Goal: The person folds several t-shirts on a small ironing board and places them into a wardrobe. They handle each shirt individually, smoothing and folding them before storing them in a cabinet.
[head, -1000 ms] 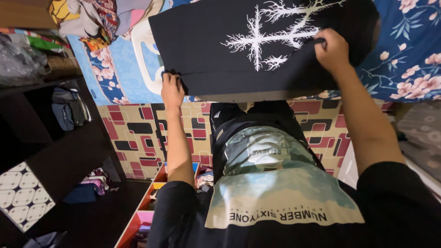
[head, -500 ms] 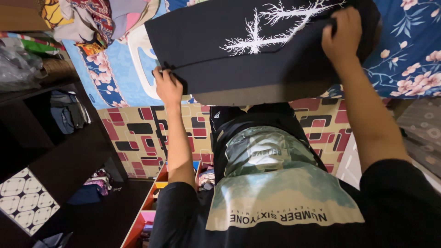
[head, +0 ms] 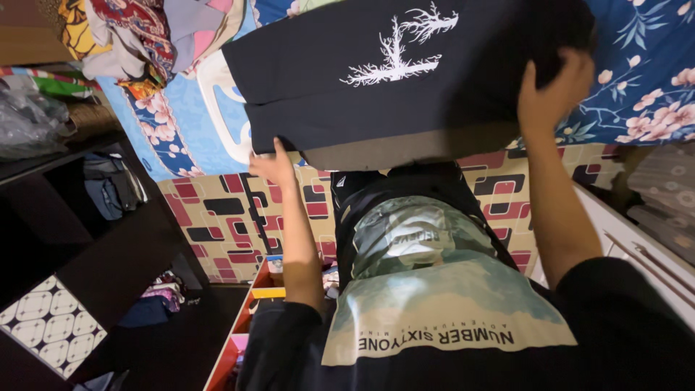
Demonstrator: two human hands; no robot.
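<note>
- A person holds a folded black garment (head: 405, 87) up at arm's length, its face bearing a white branching, tree-like print (head: 398, 47) in the upper middle of the view.
- The left hand (head: 274, 166) grips the garment's lower left corner, fingers closed on the fabric edge and thumb pointing up along it.
- The right hand (head: 552, 94) clamps the garment's right edge, fingers curled over the cloth and out of sight behind it.
- The garment hangs in the air between the two hands, in front of a blue floral bedsheet (head: 637, 80) that spreads beyond it to the right and left.
- A white plastic piece (head: 221, 108) shows just beside the garment's left edge, lying on the sheet.
- A heap of mixed colourful clothes (head: 137, 36) sits at the far left, well apart from the hands.
- Below the garment, a mat with red, black and cream rounded rectangles (head: 232, 217) covers the floor.
- The person wears a black shirt with a pale printed panel (head: 434, 304), seen near the camera.
- A dark wooden shelf unit (head: 79, 217) stands at the left, with folded items in its compartments.
- A red and orange edged box (head: 246, 318) lies near the left forearm, its contents too small to tell.
</note>
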